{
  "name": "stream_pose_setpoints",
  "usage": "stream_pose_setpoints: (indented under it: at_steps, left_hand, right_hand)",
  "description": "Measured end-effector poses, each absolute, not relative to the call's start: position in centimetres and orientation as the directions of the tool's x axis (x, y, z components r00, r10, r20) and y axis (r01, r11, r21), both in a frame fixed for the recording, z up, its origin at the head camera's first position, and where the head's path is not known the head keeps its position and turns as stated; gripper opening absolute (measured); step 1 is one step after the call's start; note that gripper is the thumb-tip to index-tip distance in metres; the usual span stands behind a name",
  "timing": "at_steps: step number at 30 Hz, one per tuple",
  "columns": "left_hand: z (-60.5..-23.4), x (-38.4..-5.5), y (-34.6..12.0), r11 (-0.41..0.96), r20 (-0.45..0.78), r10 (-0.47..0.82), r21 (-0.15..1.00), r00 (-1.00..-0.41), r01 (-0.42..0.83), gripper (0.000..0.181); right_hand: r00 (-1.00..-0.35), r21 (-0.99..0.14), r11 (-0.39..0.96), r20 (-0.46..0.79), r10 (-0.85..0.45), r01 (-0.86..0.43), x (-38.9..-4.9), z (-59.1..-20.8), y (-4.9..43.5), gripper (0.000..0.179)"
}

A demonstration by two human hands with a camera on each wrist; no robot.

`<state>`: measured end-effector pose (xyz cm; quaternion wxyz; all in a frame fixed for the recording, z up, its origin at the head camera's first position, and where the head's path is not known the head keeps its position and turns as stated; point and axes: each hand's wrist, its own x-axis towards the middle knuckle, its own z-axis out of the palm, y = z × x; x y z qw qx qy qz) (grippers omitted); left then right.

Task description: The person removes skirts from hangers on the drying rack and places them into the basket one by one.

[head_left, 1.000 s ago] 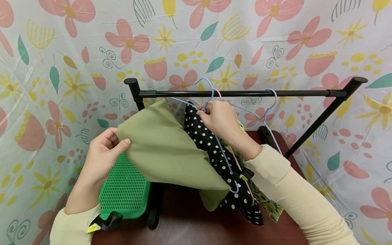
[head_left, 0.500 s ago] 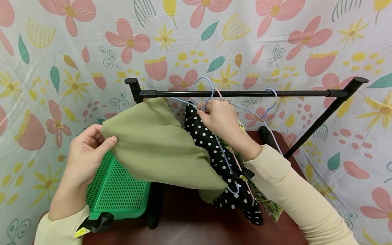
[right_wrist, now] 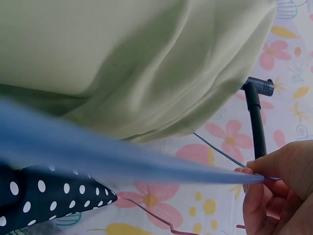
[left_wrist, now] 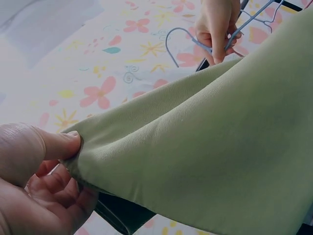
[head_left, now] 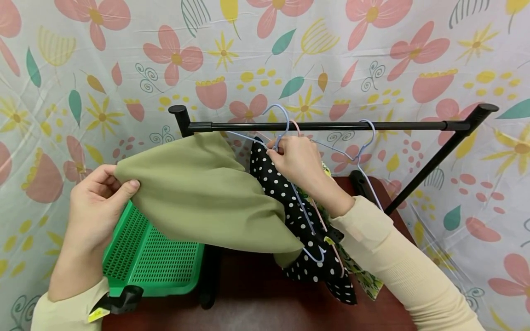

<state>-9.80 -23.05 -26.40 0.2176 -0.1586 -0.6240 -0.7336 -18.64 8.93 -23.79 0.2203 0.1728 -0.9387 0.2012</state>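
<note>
My left hand [head_left: 93,207] pinches the left corner of an olive-green cloth [head_left: 198,193] and holds it out to the left. In the left wrist view the thumb lies on top of the cloth [left_wrist: 186,142], with fingers curled beneath. My right hand [head_left: 300,161] pinches a blue hanger [head_left: 283,131] at the base of its hook, just below the black rail. The cloth drapes over the hanger's left side; the hanger's right arm and lower right end show bare. In the right wrist view the hanger [right_wrist: 205,172] runs blurred across the front, with the cloth behind it.
Behind the blue hanger, a black polka-dot garment [head_left: 273,179] and a green patterned one [head_left: 364,278] hang from the black rail [head_left: 331,126]. Another blue hanger [head_left: 366,147] hangs further right. A green basket [head_left: 165,266] stands at lower left on the dark red table [head_left: 256,299].
My left hand has moved left and slightly down, drawing the cloth's corner with it and stretching the cloth further left. More of the green basket shows. The right hand has stayed at the hanger.
</note>
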Motion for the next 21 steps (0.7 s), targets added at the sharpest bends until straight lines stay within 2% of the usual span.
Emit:
stream_pose_setpoints:
  at_steps: [8,14,21]
  left_hand:
    - [-25.6,-9.8,-23.4,-0.182,0.482,-0.262,0.826,-0.836,0.533,0.013]
    - [-25.2,-10.0,-24.2,-0.245,0.482,-0.319,0.79,-0.816,0.562,0.014]
    - [-25.0,-10.2,-25.0,-0.195,0.479,-0.363,0.8,-0.799,0.568,0.012]
  right_hand:
    - [-0.837,-0.315,0.844,0.489,-0.247,-0.434,-18.9,-23.9,9.1,0.044]
    - [-0.853,-0.301,0.862,0.463,-0.241,-0.407,-19.1,-24.1,9.4,0.04]
    - [-0.858,-0.331,0.841,0.441,-0.263,-0.428,-19.1,-24.1,9.8,0.048]
